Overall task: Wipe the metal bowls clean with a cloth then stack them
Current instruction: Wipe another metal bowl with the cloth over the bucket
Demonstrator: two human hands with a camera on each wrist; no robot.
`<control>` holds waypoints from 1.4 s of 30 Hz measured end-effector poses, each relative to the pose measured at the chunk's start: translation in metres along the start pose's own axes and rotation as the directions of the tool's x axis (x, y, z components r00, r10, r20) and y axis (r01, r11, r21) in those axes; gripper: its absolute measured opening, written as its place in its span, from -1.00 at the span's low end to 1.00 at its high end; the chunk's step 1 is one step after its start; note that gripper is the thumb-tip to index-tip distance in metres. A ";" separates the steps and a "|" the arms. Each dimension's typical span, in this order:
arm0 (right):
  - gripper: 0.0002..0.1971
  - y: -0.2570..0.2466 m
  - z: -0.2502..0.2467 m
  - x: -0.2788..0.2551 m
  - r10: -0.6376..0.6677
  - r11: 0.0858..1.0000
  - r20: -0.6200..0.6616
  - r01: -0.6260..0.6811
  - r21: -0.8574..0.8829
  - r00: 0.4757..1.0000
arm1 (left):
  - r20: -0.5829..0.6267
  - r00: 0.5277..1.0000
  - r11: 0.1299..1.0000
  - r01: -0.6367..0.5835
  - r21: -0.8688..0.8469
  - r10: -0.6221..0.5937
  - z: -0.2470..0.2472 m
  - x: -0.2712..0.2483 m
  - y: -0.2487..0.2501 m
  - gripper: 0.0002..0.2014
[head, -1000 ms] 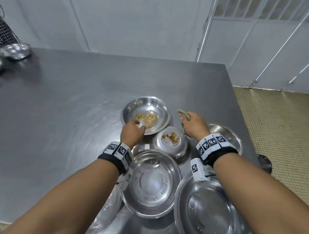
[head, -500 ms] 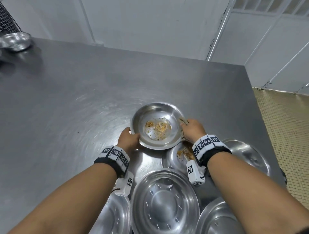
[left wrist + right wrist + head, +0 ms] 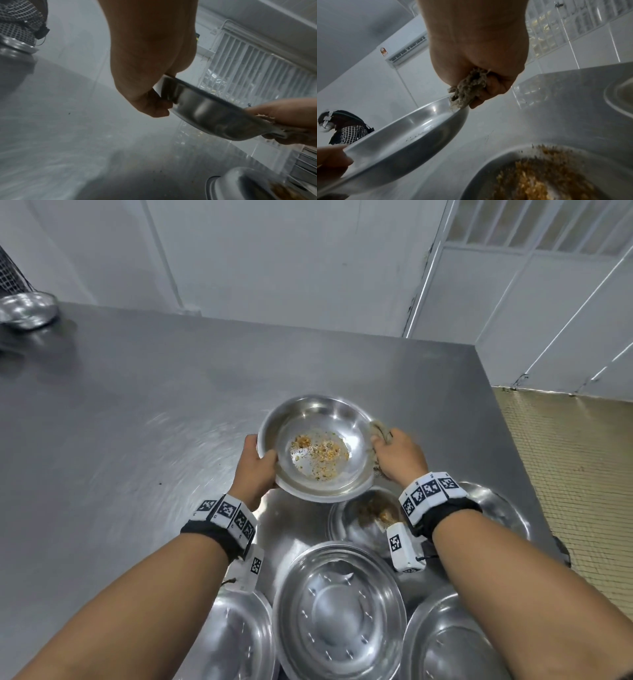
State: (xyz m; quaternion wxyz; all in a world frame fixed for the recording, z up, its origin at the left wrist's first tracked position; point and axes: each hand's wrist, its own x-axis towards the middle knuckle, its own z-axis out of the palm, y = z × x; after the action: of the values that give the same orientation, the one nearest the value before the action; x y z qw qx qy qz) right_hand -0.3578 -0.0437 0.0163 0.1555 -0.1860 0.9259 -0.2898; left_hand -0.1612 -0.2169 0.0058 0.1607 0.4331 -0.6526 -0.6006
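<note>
A metal bowl point(image 3: 317, 419) with yellow-brown food crumbs on its bottom is held up above the steel table. My left hand point(image 3: 255, 465) grips its left rim point(image 3: 169, 83), thumb inside and fingers under. My right hand point(image 3: 399, 455) holds a wadded beige cloth point(image 3: 468, 88) and pinches it against the bowl's right rim point(image 3: 452, 105). Under the right wrist sits a second dirty bowl point(image 3: 363, 517) with brown food bits point(image 3: 539, 174).
Three clean-looking metal bowls point(image 3: 339, 611) point(image 3: 239, 638) point(image 3: 452, 642) crowd the near edge, another point(image 3: 496, 508) lies at the right. A metal bowl point(image 3: 25, 308) stands far left by a wire mesh basket. The table edge point(image 3: 507, 446) drops to tiled floor on the right.
The dirty bowl has been lifted off the table between both hands. The right hand with the cloth moved from beside it to its right rim.
</note>
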 end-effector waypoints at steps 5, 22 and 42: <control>-0.71 0.012 -0.036 -0.041 -0.002 0.998 -0.095 0.008 0.065 0.996 | 0.110 0.990 0.996 -0.080 -0.027 0.082 0.001 -0.036 0.023 -0.69; -0.66 0.155 -0.115 -0.224 0.070 0.996 -0.449 -0.040 0.074 0.891 | 0.404 0.885 0.973 -0.199 -0.120 0.230 0.088 -0.200 0.028 -0.79; -0.72 0.421 -0.193 -0.474 0.234 0.972 -0.493 -0.186 0.145 0.838 | 0.531 0.843 0.993 -0.025 -0.116 0.083 0.266 -0.476 -0.066 -0.74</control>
State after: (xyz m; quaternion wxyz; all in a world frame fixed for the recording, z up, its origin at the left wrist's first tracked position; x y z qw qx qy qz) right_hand -0.1227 0.5761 0.0028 -0.0537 0.0068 0.9346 -0.3516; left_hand -0.0578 0.3218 0.0326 0.0117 0.2210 -0.6513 -0.7258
